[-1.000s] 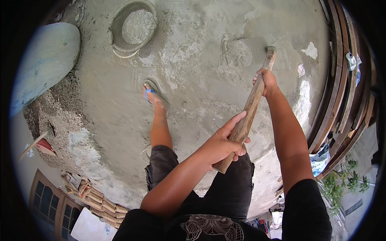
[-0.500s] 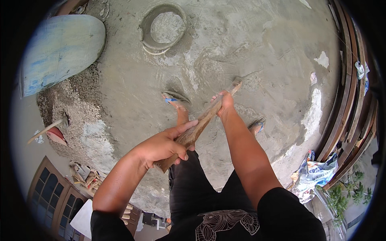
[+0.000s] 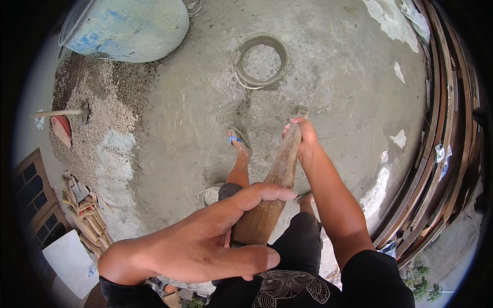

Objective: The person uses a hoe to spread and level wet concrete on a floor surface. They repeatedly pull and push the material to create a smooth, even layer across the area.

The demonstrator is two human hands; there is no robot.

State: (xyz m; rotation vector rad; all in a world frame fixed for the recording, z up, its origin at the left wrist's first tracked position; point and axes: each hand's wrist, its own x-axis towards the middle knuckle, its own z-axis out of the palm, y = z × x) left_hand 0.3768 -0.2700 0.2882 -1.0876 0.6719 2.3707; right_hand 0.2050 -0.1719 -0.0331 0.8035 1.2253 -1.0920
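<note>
A worn wooden plank [image 3: 280, 177], smeared with grey at its far end, slants away in front of my body, held in both hands. My left hand [image 3: 221, 231] grips its broad near end, thumb on one side and fingers across the other; part of the grip is hidden beneath the wood. Further up, my right hand [image 3: 303, 132] is closed round the narrow far end, close above the wet grey mortar floor [image 3: 190, 138]. My sandalled foot [image 3: 237, 141] stands on the mortar left of the plank.
A round bucket [image 3: 239, 64] of grey mix sits ahead. At far left are a faded blue drum-like container [image 3: 133, 31], a gravel pile [image 3: 110, 97] and a wooden-handled tool [image 3: 64, 113]. Long boards [image 3: 436, 149] are stacked along the right; wood scraps [image 3: 95, 220] lie at lower left.
The view has shifted, so the bucket now appears lower and further right. The plank has swung nearer to straight ahead, its near end closer to my body. Both hands stay on it.
</note>
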